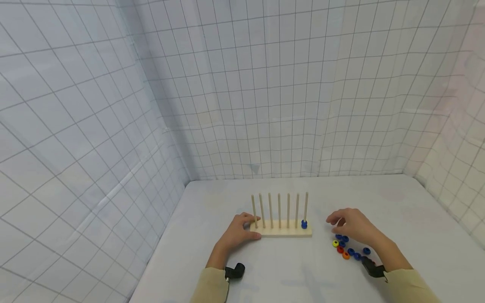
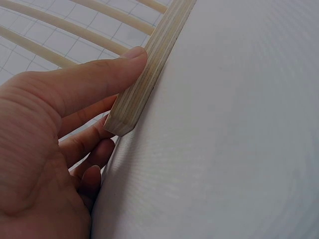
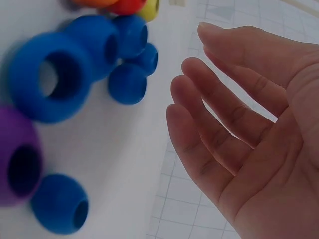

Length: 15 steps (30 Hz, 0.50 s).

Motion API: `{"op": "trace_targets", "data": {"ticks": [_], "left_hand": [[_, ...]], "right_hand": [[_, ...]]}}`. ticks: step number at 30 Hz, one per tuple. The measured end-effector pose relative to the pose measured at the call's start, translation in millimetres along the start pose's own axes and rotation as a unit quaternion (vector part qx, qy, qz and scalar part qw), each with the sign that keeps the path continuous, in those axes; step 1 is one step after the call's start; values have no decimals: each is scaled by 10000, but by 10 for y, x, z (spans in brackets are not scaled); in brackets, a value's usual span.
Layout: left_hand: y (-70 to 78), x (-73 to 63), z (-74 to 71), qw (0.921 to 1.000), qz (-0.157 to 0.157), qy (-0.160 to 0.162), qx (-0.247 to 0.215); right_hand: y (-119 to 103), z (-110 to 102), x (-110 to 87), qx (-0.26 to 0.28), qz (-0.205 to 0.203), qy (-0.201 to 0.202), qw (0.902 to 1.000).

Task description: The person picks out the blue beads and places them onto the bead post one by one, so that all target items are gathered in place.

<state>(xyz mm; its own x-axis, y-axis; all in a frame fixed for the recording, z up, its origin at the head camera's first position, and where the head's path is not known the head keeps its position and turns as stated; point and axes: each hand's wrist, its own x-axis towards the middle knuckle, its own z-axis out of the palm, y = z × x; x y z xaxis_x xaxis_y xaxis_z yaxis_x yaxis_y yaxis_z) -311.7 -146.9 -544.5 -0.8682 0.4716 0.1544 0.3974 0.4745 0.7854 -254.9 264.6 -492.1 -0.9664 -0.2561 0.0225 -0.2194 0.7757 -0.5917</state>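
Observation:
My left hand (image 1: 238,231) holds the left end of a wooden peg board (image 1: 280,232). In the left wrist view the thumb (image 2: 132,54) lies along the board's front edge (image 2: 144,79), and the other fingers are behind its end. Several thin upright pegs stand in a row on the board. Low on the rightmost peg (image 1: 306,206) sits what looks like a small stack of blue beads (image 1: 304,224). To the right of the board, my right hand (image 1: 356,226) hovers just beyond loose beads, its fingers loosely bent and nothing between them in the right wrist view.
Scattered near my right wrist are blue beads (image 1: 351,251), a yellow bead (image 1: 335,243), a red bead (image 1: 340,249) and an orange bead (image 1: 346,255). A purple bead (image 3: 19,157) shows in the right wrist view. Gridded white sheets (image 1: 265,84) surround the white table (image 1: 212,198).

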Motion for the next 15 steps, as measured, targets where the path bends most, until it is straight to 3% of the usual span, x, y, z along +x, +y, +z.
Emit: {"op": "trace_targets", "data": {"ticks": [15], "left_hand": [[2,2,11,9999,-154,35,-59]], "right_hand": [[121,69,-66,25,278,-120,9995]]}}
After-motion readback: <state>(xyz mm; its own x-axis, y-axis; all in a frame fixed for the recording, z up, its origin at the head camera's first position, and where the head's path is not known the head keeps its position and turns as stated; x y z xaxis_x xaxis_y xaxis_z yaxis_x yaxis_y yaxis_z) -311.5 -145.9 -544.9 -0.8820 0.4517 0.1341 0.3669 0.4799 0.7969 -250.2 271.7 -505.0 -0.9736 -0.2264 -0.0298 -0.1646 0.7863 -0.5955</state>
